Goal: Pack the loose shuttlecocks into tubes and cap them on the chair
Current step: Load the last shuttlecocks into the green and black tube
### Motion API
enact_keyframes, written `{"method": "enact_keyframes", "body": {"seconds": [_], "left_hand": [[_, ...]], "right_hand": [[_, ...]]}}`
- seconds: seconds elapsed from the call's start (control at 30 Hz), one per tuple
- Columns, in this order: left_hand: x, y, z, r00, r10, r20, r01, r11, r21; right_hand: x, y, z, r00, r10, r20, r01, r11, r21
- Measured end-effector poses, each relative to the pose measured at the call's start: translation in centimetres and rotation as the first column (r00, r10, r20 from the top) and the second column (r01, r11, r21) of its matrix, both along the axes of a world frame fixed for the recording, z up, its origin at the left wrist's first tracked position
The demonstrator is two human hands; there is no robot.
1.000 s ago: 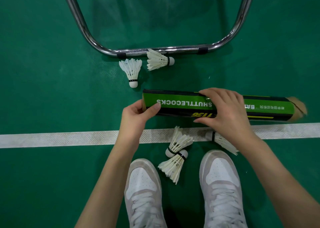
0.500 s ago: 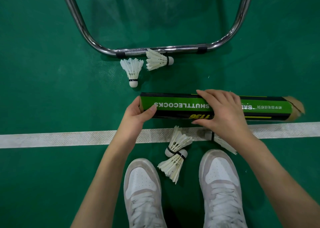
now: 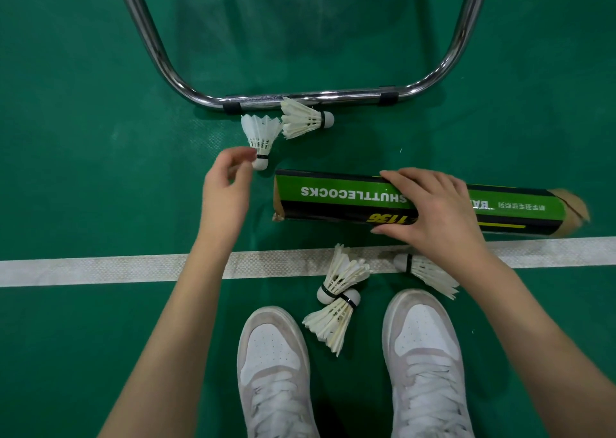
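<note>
Your right hand (image 3: 433, 211) lies over the middle of the shuttlecock tube (image 3: 340, 197), fingers curled across the top and thumb tucked under the near side: grasping it. The tube lies flat on the green court floor (image 3: 83, 137), long axis left to right, green-and-black label reading upside down to you. Its left end is open; the brown cardboard right end looks dented.

Your left hand (image 3: 226, 187) is off the tube, up and left of the open end. Fingers loosely curled, fingertips (image 3: 245, 156) right at the cork of the whitest shuttlecock (image 3: 261, 137). Contact cannot be told for sure; nothing is gripped.

That shuttlecock lies cork toward you. Just beside it, feathers touching, a yellower shuttlecock (image 3: 303, 121) lies sideways, cork pointing right, tucked against the chrome chair frame (image 3: 316, 97).

Nearer you, two shuttlecocks between your shoes: one (image 3: 343, 277) overlapping the white court line (image 3: 100, 269), the other (image 3: 331, 324) below it, corks touching. A fifth shuttlecock (image 3: 430, 276) lies partly under your right wrist, cork on the line.

White and grey sneakers (image 3: 273, 371) at the bottom edge, toes toward the line.
</note>
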State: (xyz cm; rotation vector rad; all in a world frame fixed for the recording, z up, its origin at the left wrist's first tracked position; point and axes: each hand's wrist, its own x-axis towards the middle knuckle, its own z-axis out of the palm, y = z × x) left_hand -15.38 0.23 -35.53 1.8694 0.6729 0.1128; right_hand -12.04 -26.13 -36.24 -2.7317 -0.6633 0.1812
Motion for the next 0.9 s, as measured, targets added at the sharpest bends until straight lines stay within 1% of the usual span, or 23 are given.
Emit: {"method": "enact_keyframes", "body": {"seconds": [0.07,0.1,0.17,0.2,0.27,0.33,0.37,0.4,0.47,0.53,0.6,0.73,0.83,0.9], "left_hand": [[1.6,0.6,-0.2,0.996,-0.091,-0.01,0.091,0.977,0.191],[2.4,0.9,-0.3,0.988,-0.152,-0.015,0.149,0.944,0.293],[4.2,1.4,-0.5,0.962,-0.269,-0.048,0.259,0.838,0.481],[5.0,1.7,-0.7,0.946,-0.313,-0.08,0.305,0.785,0.539],[6.0,2.1,-1.2,0.908,-0.376,-0.186,0.409,0.698,0.588],[6.5,2.5,-1.7,0.864,-0.386,-0.324,0.503,0.629,0.593],[6.6,2.7,-1.9,0.853,-0.377,-0.361,0.522,0.611,0.596],[6.5,2.8,-1.9,0.857,-0.363,-0.366,0.515,0.607,0.605],[6.1,2.8,-1.9,0.889,-0.322,-0.326,0.458,0.618,0.639],[5.5,2.6,-1.8,0.912,-0.295,-0.286,0.411,0.657,0.633],[5.1,2.3,-1.6,0.922,-0.276,-0.27,0.385,0.716,0.582],[4.7,1.9,-0.7,0.937,-0.207,-0.282,0.33,0.786,0.522],[3.1,1.7,0.0,0.967,-0.124,-0.222,0.206,0.894,0.397],[1.7,1.7,0.3,0.981,-0.088,-0.17,0.142,0.93,0.34]], "right_hand": [[0.1,0.0,0.0,1.0,0.003,-0.01,-0.004,1.0,-0.007],[0.1,0.0,0.0,1.0,0.004,-0.014,-0.005,1.0,-0.011],[0.1,0.0,0.0,1.0,0.007,-0.017,-0.007,1.0,-0.017],[0.1,0.0,0.0,1.0,0.008,-0.019,-0.009,1.0,-0.017],[0.1,-0.1,0.0,1.0,0.012,-0.025,-0.012,1.0,-0.013],[0.1,-0.1,0.1,0.999,0.012,-0.034,-0.013,1.0,-0.012],[0.1,-0.1,0.1,0.999,0.012,-0.04,-0.013,1.0,-0.014],[0.1,-0.2,0.2,0.999,0.012,-0.046,-0.013,1.0,-0.018],[0.1,-0.2,0.2,0.998,0.013,-0.058,-0.015,1.0,-0.028],[0.2,-0.2,0.3,0.998,0.015,-0.068,-0.017,0.999,-0.035],[0.3,-0.2,0.3,0.997,0.015,-0.073,-0.018,0.999,-0.038],[0.3,-0.3,0.3,0.998,0.009,-0.065,-0.01,1.0,-0.02],[0.3,-0.5,0.2,0.998,0.006,-0.064,-0.007,1.0,-0.029],[0.5,-0.6,0.3,0.997,-0.007,-0.074,0.004,0.999,-0.04]]}}
